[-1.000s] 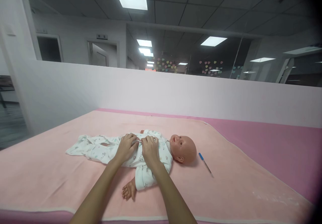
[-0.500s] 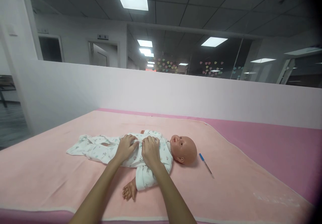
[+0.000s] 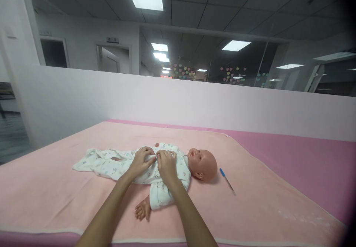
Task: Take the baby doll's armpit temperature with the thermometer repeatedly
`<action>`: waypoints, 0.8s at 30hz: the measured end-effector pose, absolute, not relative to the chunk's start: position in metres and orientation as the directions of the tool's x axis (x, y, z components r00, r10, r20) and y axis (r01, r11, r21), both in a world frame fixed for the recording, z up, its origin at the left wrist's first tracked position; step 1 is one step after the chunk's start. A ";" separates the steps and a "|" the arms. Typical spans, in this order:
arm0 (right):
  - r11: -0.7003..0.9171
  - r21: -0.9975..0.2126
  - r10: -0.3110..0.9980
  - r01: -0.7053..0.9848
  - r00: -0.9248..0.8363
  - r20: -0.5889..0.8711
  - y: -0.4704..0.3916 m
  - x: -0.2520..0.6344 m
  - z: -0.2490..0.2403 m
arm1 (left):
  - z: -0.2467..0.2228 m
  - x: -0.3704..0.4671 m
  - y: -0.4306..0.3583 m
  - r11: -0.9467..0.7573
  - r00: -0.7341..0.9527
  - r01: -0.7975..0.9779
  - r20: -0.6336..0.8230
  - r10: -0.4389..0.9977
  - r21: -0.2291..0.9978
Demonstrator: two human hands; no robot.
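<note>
A baby doll [image 3: 203, 164] lies on its back, its head to the right, dressed in a white patterned outfit [image 3: 111, 168]. My left hand [image 3: 142, 162] rests on the front of the outfit at the doll's middle, fingers pinched on the cloth. Close beside it on the right, my right hand [image 3: 167, 163] grips the cloth over the chest with bent fingers. The fingertips of both hands nearly meet at a fold of fabric. One doll hand sticks out of the near sleeve, palm up.
A pen-like stick with a blue end [image 3: 227, 181] lies right of the doll's head. Under everything is a peach cloth [image 3: 264, 210] on a pink surface [image 3: 278, 147]. A white low wall [image 3: 208, 104] stands behind.
My left hand has shifted slightly to the right, closer to my right hand. The doll lies as before.
</note>
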State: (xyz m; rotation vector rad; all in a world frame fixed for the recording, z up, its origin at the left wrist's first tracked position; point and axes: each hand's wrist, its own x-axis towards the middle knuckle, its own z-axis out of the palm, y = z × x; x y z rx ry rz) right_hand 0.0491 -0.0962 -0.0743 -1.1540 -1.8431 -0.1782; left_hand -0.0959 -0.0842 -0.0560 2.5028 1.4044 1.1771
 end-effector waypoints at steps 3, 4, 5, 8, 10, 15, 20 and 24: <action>0.537 -0.342 0.639 0.771 -0.107 0.762 -0.096 0.050 -0.073 | -0.056 -0.096 -0.085 -0.592 0.299 0.706 0.595 0.746 0.388; 0.535 -0.353 0.639 0.768 -0.095 0.763 -0.097 0.050 -0.073 | -0.055 -0.096 -0.085 -0.590 0.293 0.705 0.595 0.748 0.394; 0.534 -0.363 0.639 0.764 -0.083 0.765 -0.097 0.050 -0.072 | -0.055 -0.096 -0.086 -0.584 0.283 0.706 0.597 0.751 0.400; 0.519 -0.383 0.643 0.764 -0.054 0.764 -0.097 0.053 -0.070 | -0.056 -0.095 -0.086 -0.554 0.239 0.726 0.606 0.758 0.407; 0.498 -0.380 0.651 0.779 -0.047 0.757 -0.096 0.056 -0.070 | -0.056 -0.095 -0.085 -0.521 0.211 0.756 0.605 0.768 0.396; 0.408 -0.356 0.684 0.841 -0.023 0.729 -0.090 0.067 -0.070 | -0.056 -0.099 -0.085 -0.387 0.137 0.871 0.606 0.784 0.303; 0.338 -0.371 0.711 0.865 0.023 0.702 -0.085 0.076 -0.073 | -0.057 -0.102 -0.086 -0.283 0.093 0.937 0.632 0.769 0.207; 0.322 -0.388 0.712 0.864 0.050 0.701 -0.082 0.077 -0.075 | -0.056 -0.104 -0.086 -0.194 0.022 0.960 0.637 0.771 0.203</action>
